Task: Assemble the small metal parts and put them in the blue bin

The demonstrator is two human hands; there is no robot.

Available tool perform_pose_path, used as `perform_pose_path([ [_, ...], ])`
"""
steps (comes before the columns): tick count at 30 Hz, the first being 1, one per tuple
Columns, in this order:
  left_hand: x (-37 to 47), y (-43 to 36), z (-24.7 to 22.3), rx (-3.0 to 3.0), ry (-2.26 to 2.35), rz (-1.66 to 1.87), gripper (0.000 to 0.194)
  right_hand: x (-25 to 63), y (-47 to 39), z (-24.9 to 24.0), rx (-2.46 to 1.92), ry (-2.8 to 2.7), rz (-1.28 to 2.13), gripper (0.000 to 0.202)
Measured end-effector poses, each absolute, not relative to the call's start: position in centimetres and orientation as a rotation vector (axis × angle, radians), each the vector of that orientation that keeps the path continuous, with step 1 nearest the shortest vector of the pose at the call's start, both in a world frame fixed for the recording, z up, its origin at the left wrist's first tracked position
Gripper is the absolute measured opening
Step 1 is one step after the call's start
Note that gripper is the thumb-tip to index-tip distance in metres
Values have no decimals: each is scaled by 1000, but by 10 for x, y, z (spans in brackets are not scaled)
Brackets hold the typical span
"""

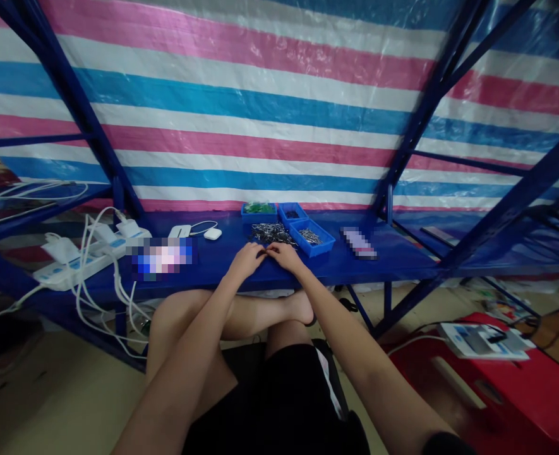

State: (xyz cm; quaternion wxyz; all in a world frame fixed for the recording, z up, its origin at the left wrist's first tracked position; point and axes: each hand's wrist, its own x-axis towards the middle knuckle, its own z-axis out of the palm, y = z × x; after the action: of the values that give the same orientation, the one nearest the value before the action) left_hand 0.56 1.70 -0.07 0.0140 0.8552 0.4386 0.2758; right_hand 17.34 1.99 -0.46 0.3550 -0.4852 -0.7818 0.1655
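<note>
Over the front edge of the blue shelf, my left hand (247,260) and my right hand (283,255) meet with fingertips pinched together. A small dark bit shows between them, too small to name. Just behind my fingers lies a loose pile of small dark and silvery metal pieces (272,232). To the right of the pile stands a blue bin (319,248) with slim silvery pieces in it. Behind it is a smaller blue bin (288,207) holding dark pieces. Another blue bin (259,218), with green items in clear plastic, sits behind the pile.
A white power strip (92,259) with plugged-in chargers and tangled cables lies at left, beside a blurred-out screen (164,259). A white earphone case (213,234) is on a cable. One phone (359,243) lies right. Blue frame posts (416,107) slant up; a red stool (511,385) stands lower right.
</note>
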Motion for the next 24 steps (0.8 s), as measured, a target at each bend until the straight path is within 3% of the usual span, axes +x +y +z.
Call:
perform_pose_path([
  [9, 6, 15, -2, 2642, 1314, 927, 23, 175, 18, -6, -1240, -2003, 432, 16],
  [24, 6, 10, 4, 2506, 1348, 949, 18, 177, 13, -3, -1142, -1882, 494, 15],
])
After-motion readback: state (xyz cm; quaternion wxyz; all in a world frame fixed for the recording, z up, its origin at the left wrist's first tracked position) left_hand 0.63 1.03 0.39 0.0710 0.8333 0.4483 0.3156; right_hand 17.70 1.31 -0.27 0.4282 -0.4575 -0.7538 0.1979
